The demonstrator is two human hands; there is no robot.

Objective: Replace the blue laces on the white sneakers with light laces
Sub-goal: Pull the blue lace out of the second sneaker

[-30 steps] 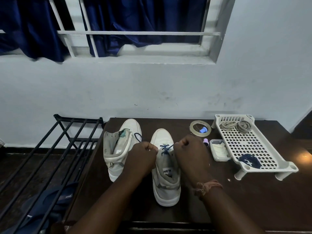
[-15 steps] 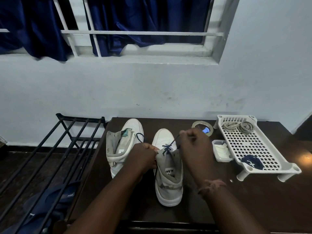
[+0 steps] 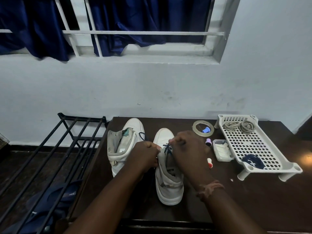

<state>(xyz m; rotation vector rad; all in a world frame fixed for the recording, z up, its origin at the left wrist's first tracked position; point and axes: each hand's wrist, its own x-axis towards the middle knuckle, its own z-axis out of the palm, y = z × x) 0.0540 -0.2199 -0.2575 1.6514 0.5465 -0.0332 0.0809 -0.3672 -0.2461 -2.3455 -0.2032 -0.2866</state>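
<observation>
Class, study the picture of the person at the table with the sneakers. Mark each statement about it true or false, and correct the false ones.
1. Both hands, left hand and right hand, work at the right sneaker. True.
2. The light laces lie in the white tray. True.
3. The tray holds no blue lace. False: a bundled blue lace lies at its near end.
4. The tape roll sits inside the tray. False: it lies on the table.

the scene is seen from one wide head-worn camera, aimed forward and down over the near table (image 3: pixel 219 208) toward the wall (image 3: pixel 152 85).
</observation>
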